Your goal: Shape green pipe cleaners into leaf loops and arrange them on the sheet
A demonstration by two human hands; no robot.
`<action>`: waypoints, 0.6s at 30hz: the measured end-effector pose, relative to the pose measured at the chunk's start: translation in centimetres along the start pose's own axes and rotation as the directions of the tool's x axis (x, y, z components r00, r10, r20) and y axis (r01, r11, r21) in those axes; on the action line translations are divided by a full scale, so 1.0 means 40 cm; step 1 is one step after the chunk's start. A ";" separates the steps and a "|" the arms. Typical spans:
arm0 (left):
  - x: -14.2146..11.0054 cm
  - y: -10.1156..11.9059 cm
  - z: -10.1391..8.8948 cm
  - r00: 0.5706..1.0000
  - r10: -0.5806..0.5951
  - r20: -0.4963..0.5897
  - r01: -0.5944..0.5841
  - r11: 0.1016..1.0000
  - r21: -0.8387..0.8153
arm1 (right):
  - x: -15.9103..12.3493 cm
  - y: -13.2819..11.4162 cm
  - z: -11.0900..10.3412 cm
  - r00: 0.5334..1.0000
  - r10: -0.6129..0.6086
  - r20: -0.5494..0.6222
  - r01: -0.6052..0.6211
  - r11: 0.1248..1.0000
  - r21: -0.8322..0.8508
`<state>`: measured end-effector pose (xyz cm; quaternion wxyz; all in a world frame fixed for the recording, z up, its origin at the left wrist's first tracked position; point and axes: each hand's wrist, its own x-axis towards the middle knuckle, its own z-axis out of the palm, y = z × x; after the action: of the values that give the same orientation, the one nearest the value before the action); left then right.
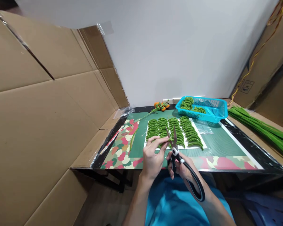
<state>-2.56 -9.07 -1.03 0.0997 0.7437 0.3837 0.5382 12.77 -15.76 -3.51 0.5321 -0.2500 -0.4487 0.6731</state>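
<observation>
My left hand (153, 157) is closed, pinching a short green fuzzy piece (170, 139) like a bent chenille stem; most of it is hidden by the fingers. In my right hand (185, 168) are black-handled scissors (174, 152), pointing away from me. Their blades stand apart, near the tip of the held piece; I cannot tell whether they touch it. Just beyond both hands, curved green fuzzy pieces (190, 131) lie in several columns on a white sheet (201, 138).
A blue basket (217, 117) with more green pieces stands at the back right. Long green stems (261, 128) lie bundled on the right. An orange flower stem (163, 107) lies at the back, beside a loose green strip (133, 138). Cardboard walls (49, 125) flank the table.
</observation>
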 end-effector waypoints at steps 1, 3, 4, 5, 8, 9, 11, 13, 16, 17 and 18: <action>-0.001 0.000 0.001 1.000 -0.001 -0.002 0.001 1.000 -0.003 | -0.002 -0.001 0.000 1.000 -0.015 -0.007 0.015 1.000 0.003; -0.002 0.000 0.002 1.000 0.017 -0.006 -0.018 1.000 -0.013 | -0.008 0.000 -0.001 0.999 -0.033 -0.027 0.033 0.999 0.021; -0.002 0.001 0.002 0.999 0.035 -0.007 -0.036 0.999 -0.016 | -0.010 0.001 -0.001 0.999 -0.032 -0.041 0.033 0.999 0.025; -0.002 0.002 0.001 0.999 0.053 -0.006 -0.053 0.998 -0.019 | -0.013 0.003 -0.002 0.998 -0.030 -0.048 0.031 0.999 0.026; -0.002 0.006 -0.004 0.996 0.090 0.006 -0.089 0.996 -0.015 | -0.018 0.018 -0.007 0.999 -0.014 -0.053 0.015 1.000 0.023; -0.002 0.007 -0.006 0.996 0.090 0.019 -0.090 0.996 -0.007 | -0.019 0.025 -0.010 0.998 -0.010 -0.057 0.011 1.000 0.026; -0.003 0.010 -0.009 0.996 0.073 0.046 -0.074 0.997 0.016 | -0.017 0.043 -0.018 0.997 -0.008 -0.071 0.011 0.999 0.039; -0.004 0.012 -0.010 0.998 0.040 0.057 -0.043 0.998 0.044 | -0.012 0.058 -0.026 0.997 -0.012 -0.070 0.014 0.999 0.040; -0.005 0.013 -0.010 0.999 0.031 0.036 -0.034 0.997 0.066 | -0.002 0.065 -0.036 0.999 -0.020 -0.030 0.019 1.000 -0.009; -0.006 0.012 -0.010 0.998 0.045 0.032 -0.047 0.997 0.068 | 0.001 0.063 -0.037 0.999 -0.026 -0.023 0.025 0.999 -0.034; -0.006 0.011 -0.010 0.998 0.063 0.028 -0.065 0.996 0.068 | 0.003 0.058 -0.038 0.999 -0.034 -0.018 0.033 0.998 -0.061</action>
<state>-2.75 -9.65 -0.80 0.0620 0.7655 0.3767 0.5180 12.84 -15.22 -6.26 0.5395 -0.2648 -0.4681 0.6479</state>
